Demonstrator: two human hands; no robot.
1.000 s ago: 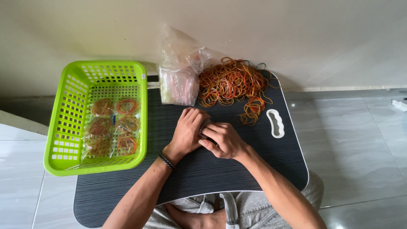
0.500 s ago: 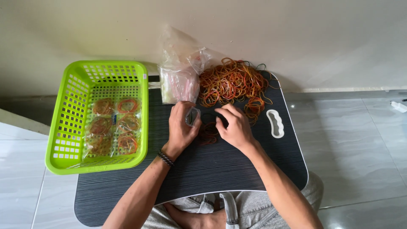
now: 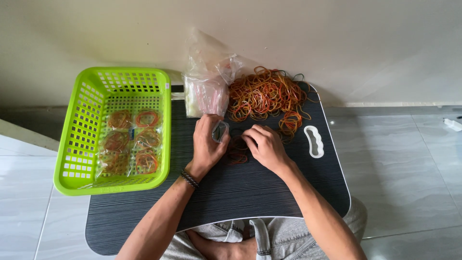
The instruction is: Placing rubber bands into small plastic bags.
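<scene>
Camera: single head-worn view, no second view.
Direction: faces steeply down over the desk (image 3: 269, 192), toward the wall beyond.
Range: close, arm's reach.
Coverage: whole desk top, green basket (image 3: 72, 144) at left, floor tiles alongside.

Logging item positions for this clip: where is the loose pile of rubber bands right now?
In the head view the rubber band pile lies at the tray table's far edge, right of the clear bags and just beyond the right hand.

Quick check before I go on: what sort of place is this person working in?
Probably a home floor, not a workshop: the person sits cross-legged on pale floor tiles against a plain wall, with a small dark lap table over their legs.
</scene>
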